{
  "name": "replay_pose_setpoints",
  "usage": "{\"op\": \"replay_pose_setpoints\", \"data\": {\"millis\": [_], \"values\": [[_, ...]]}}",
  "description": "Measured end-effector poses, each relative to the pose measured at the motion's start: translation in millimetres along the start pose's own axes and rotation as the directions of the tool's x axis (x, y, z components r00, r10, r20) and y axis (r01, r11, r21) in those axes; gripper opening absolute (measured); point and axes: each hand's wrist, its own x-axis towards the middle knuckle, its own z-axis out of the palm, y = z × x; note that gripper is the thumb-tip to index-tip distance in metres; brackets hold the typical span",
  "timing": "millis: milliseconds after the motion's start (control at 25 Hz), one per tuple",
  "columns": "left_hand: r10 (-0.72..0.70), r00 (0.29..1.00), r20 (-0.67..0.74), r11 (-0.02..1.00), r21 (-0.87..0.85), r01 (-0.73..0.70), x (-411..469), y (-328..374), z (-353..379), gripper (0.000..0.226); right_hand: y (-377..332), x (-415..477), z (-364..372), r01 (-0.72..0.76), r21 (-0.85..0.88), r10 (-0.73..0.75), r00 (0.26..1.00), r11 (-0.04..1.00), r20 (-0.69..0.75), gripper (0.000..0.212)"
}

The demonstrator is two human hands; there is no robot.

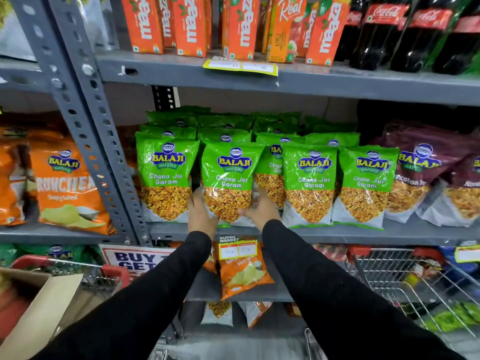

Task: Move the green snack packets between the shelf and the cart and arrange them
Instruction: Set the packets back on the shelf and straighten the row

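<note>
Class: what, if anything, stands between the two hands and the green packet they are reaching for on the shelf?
Nothing visible. The left hand and right hand already touch the lower sides of the front green packet, second from the left in the row. Neighbouring packets flank it closely but do not come between it and either hand.

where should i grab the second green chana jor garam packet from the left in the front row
Grip the upright green foil packet by its two lower side edges, coming from the front, as the left hand and right hand do now: neighbours crowd its upper sides, and the base is narrower.
</note>
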Motion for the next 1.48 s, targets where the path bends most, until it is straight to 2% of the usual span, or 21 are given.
{"op": "replay_pose_setpoints", "data": {"millis": [80, 120, 160, 200, 280, 320, 360, 440, 520, 560, 680, 840, 960, 1200, 1320, 1360, 1400, 1480], "values": [[0.256, 0.953, -0.162, 0.966, 0.07, -0.248, -9, 9, 11, 0.067, 3, 0, -20, 0.052, 0.052, -0.044, 0.988, 0.997, -0.149, 0.065], [0.372, 0.911, -0.178, 0.927, 0.111, -0.357, -13, 17, 20, 0.058, 7, 1, -33, 0.075, 0.059, -0.058, 0.966, 0.995, -0.254, 0.061], [0.446, 0.883, -0.145, 0.893, 0.133, -0.43, -16, 25, 31, 0.051, 13, 2, -48, 0.091, 0.063, -0.061, 0.928, 0.994, -0.367, 0.058], [0.467, 0.883, -0.047, 0.882, 0.099, -0.461, -19, 34, 45, 0.047, 20, 4, -65, 0.092, 0.064, -0.051, 0.877, 0.994, -0.477, 0.057], [0.303, 0.923, 0.237, 0.953, -0.09, -0.29, -24, 59, 71, 0.052, 41, 9, -98, 0.043, 0.084, 0.018, 0.789, 0.996, -0.615, 0.06], [0.198, 0.919, 0.34, 0.979, -0.125, -0.164, -24, 71, 84, 0.059, 53, 12, -113, -0.013, 0.101, 0.072, 0.792, 0.995, -0.607, 0.064], [0.111, 0.912, 0.394, 0.99, -0.119, -0.069, -25, 80, 96, 0.065, 66, 14, -123, -0.077, 0.117, 0.129, 0.828, 0.99, -0.546, 0.068], [0.054, 0.879, 0.474, 0.997, -0.067, -0.025, -24, 92, 119, 0.076, 91, 17, -133, -0.207, 0.138, 0.241, 0.914, 0.969, -0.327, 0.075], [0.001, 0.848, 0.531, 1.0, 0.003, -0.003, -21, 100, 131, 0.084, 110, 20, -133, -0.277, 0.079, 0.286, 0.948, 0.958, -0.142, 0.084], [-0.029, 0.844, 0.536, 0.999, 0.03, 0.015, -18, 101, 137, 0.081, 115, 22, -132, -0.272, 0.035, 0.274, 0.956, 0.962, -0.107, 0.087], [-0.052, 0.895, 0.442, 0.997, 0.069, 0.024, -18, 95, 135, 0.059, 112, 21, -123, -0.229, -0.008, 0.225, 0.962, 0.973, -0.158, 0.093], [-0.044, 0.964, 0.263, 0.999, 0.018, 0.04, -23, 75, 114, 0.048, 106, 14, -91, -0.123, 0.061, 0.132, 0.976, 0.991, -0.175, 0.084], [-0.048, 0.964, 0.261, 0.997, 0.064, 0.032, -18, 71, 102, 0.047, 99, 16, -79, -0.121, -0.009, 0.118, 0.978, 0.993, -0.173, 0.08], [-0.047, 0.966, 0.254, 0.997, 0.07, 0.03, -18, 70, 102, 0.046, 100, 17, -77, -0.124, 0.011, 0.124, 0.977, 0.992, -0.176, 0.081], [-0.043, 0.985, 0.166, 0.998, -0.038, 0.05, -28, 72, 106, 0.059, 96, 8, -86, -0.116, 0.147, 0.144, 0.97, 0.982, -0.195, 0.07], [0.027, 0.996, 0.084, 0.998, -0.054, -0.023, -33, 76, 110, 0.063, 95, 5, -95, -0.096, 0.233, 0.156, 0.954, 0.968, -0.256, 0.064], [0.155, 0.988, -0.008, 0.987, -0.043, -0.155, -40, 79, 115, 0.062, 94, 3, -107, -0.057, 0.283, 0.161, 0.919, 0.957, -0.359, 0.059], [0.419, 0.904, -0.082, 0.906, -0.032, -0.423, -54, 94, 131, 0.051, 99, 4, -143, 0.011, 0.288, 0.169, 0.786, 0.958, -0.594, 0.055]]}}
